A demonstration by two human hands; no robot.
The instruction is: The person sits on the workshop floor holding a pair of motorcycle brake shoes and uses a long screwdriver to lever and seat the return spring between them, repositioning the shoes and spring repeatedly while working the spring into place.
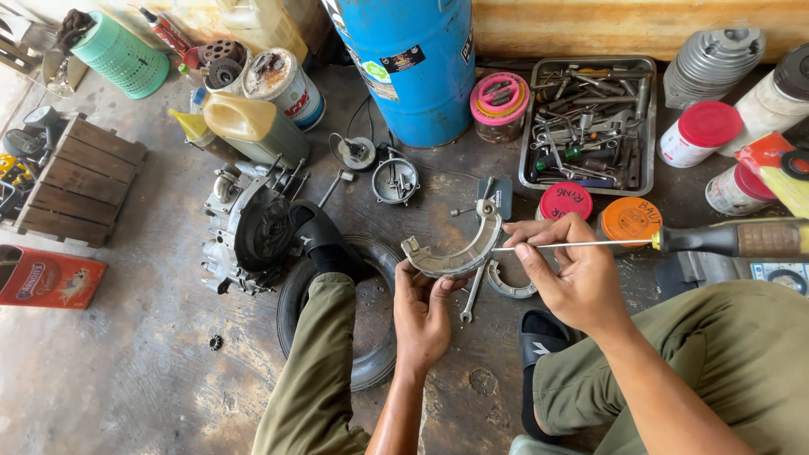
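My left hand [424, 313] holds a curved grey brake shoe [459, 250] up above the floor, fingers gripping its lower edge. My right hand [569, 274] pinches the thin metal shaft of a long screwdriver [590, 244], whose tip points left at the brake shoe. The screwdriver's black handle [742, 238] sticks out to the right, over my right knee. A second brake shoe [508, 286] and a wrench [472, 295] lie on the floor just below the held shoe.
An engine casing [249, 227] rests left beside a tyre [371, 337] under my left leg. A metal tray of tools [590, 125], a blue drum [413, 63], lidded jars [628, 221], an oil jug [253, 125] and a wooden pallet [80, 181] ring the floor.
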